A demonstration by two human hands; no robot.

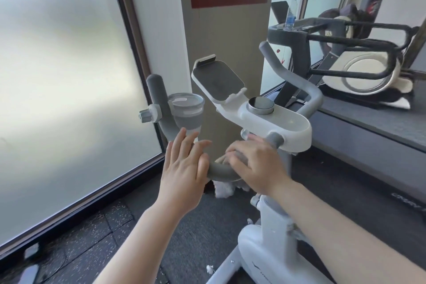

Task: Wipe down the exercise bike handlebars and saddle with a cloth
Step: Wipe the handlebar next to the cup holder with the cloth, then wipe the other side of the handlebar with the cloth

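Note:
The exercise bike's grey padded handlebar (161, 108) curves from an upright left end down and round to the white console (274, 122). My right hand (255, 166) presses a whitish cloth (227, 185) onto the lower bend of the bar; only a fringe of the cloth shows under the bar and below my palm. My left hand (186, 168) is flat with straight fingers, its thumb side against the bar just left of the right hand. The right grip (279, 64) rises behind the console. The saddle is out of view.
A grey cup (186, 110) sits in the holder on the left bar, just above my left fingers. A tablet tray (219, 80) and round knob (261, 105) top the console. Frosted window on the left, pillar ahead, treadmill (345, 37) with a water bottle (291, 15) on the right.

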